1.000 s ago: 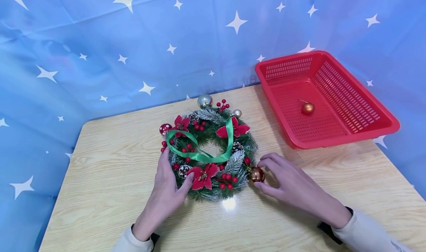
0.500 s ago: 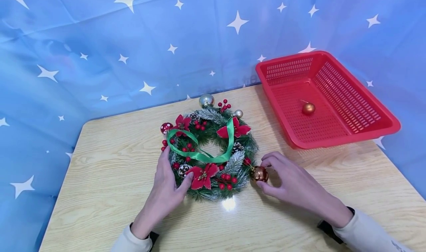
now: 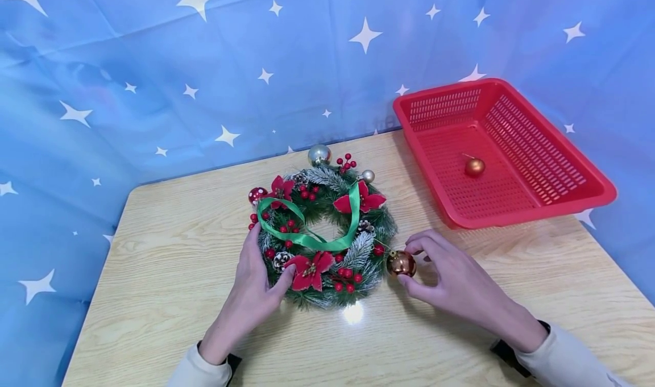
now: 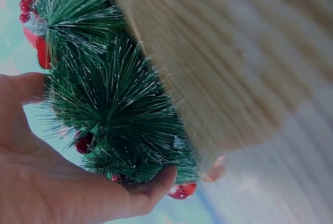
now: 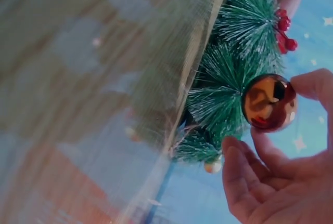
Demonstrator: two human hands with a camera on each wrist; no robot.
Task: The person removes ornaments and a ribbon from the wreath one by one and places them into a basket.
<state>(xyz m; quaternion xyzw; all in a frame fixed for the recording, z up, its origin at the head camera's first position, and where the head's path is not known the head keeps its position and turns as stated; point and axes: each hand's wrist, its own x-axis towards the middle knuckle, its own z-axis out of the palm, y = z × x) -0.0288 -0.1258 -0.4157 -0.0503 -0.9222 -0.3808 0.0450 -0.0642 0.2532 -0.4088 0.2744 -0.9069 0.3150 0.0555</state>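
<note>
A green Christmas wreath (image 3: 327, 296) lies on the table, dressed with red poinsettias, berries, pinecones and a loose green ribbon (image 3: 312, 242). My left hand (image 3: 258, 287) grips its near left side, thumb by the front poinsettia (image 3: 310, 270) and fingers along the outer edge; in the left wrist view the fingers reach round the needles. At the wreath's right edge, my right hand (image 3: 447, 270) pinches a shiny bronze bauble (image 3: 401, 263) between thumb and fingertips. A thin gold thread runs from the bauble's cap toward a red berry on the wreath.
A red plastic basket (image 3: 445, 205) stands at the back right with a small copper bauble (image 3: 475, 167) inside. On the wreath's rim are a silver bauble (image 3: 319, 154), a pearly ball (image 3: 368, 175) and a red spotted ornament (image 3: 257, 195). Behind hangs a blue star-patterned cloth (image 3: 286, 46).
My right hand has drawn the bronze bauble slightly right, away from the wreath, and its cap has tipped upward. The left hand stays at the wreath's left side.
</note>
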